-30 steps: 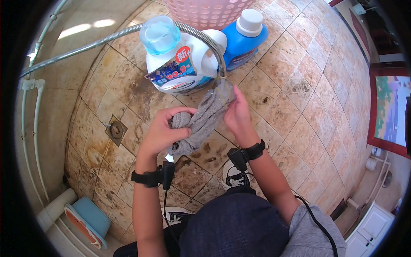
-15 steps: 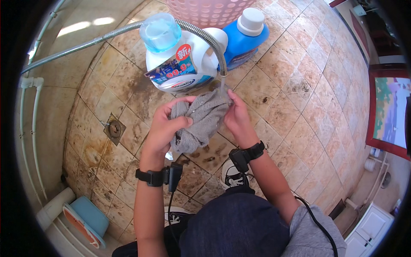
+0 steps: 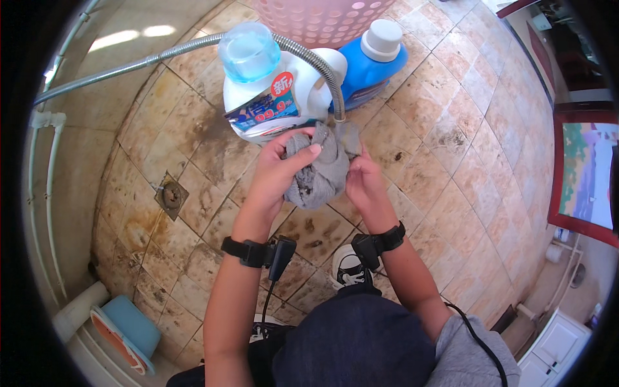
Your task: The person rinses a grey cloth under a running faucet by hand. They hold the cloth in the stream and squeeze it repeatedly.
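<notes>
A bunched grey cloth (image 3: pixel 330 169) hangs between my hands, just under the mouth of a flexible metal hose (image 3: pixel 322 69). My left hand (image 3: pixel 276 169) is closed round the cloth's left side, its thumb lying across the top. On the other side my right hand (image 3: pixel 366 184) pinches the right edge with its fingers curled. Dark wet specks show on the lower folds. Right behind the cloth stand a white detergent bottle (image 3: pixel 255 97) with a clear blue cap and a blue bottle (image 3: pixel 367 74) with a white cap.
A pink perforated basket (image 3: pixel 316 26) stands beyond the bottles. A floor drain (image 3: pixel 171 195) lies in the stained tiles to the left. Blue and orange basins (image 3: pixel 132 329) lean by the left wall's pipes (image 3: pixel 50 206). My shoe (image 3: pixel 349 267) is below my hands.
Both hands have shifted, the left one up and to the right, and the cloth is gathered tighter beneath the hose mouth. My right hand's fingers have curled more around its edge.
</notes>
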Tool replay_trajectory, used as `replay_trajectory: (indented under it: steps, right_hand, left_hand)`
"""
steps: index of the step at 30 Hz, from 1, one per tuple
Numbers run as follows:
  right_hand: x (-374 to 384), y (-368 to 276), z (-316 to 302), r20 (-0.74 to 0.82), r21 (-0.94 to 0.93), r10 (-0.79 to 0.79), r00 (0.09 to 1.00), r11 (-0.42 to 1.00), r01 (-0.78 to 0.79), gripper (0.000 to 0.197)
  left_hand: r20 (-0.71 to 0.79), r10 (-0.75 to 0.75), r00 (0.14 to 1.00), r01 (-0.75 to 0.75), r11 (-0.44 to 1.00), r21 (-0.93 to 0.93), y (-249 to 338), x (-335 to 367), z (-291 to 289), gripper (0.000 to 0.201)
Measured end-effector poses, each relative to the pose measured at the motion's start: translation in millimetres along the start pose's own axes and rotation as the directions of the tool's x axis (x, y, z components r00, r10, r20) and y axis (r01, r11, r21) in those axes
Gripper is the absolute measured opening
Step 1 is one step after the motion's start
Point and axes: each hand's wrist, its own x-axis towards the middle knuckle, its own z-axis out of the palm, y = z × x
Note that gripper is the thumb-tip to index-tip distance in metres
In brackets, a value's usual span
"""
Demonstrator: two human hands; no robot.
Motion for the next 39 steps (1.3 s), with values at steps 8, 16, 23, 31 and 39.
replay_trajectory:
  steps: [8, 16, 23, 31, 39]
  right_hand:
    - [-9, -2, 23, -0.016, -0.244, -0.175, 0.984, 0.956, 0.166, 0.079]
    - [-4, -5, 31, -0.060, -0.319, -0.335, 0.940, 0.899, 0.300, 0.076]
    - [-4, -13, 31, -0.136, -0.300, -0.357, 0.924, 0.904, 0.305, 0.067]
    - [5, -12, 27, -0.228, -0.259, -0.300, 0.927, 0.936, 0.239, 0.064]
    - [6, -10, 26, -0.207, -0.334, -0.320, 0.924, 0.911, 0.241, 0.075]
  left_hand:
    - [-0.024, -0.018, 1.000, 0.020, 0.995, 0.094, -18, 14, 6, 0.022]
    - [-0.156, 0.019, 0.988, 0.021, 0.968, 0.252, -27, 26, 10, 0.026]
    - [-0.265, -0.075, 0.961, 0.037, 0.989, -0.144, -39, 28, 20, 0.025]
    - [-0.206, -0.208, 0.956, 0.127, 0.928, -0.350, -43, 38, 19, 0.030]
    - [-0.221, 0.024, 0.975, -0.010, 0.998, 0.068, -46, 35, 20, 0.039]
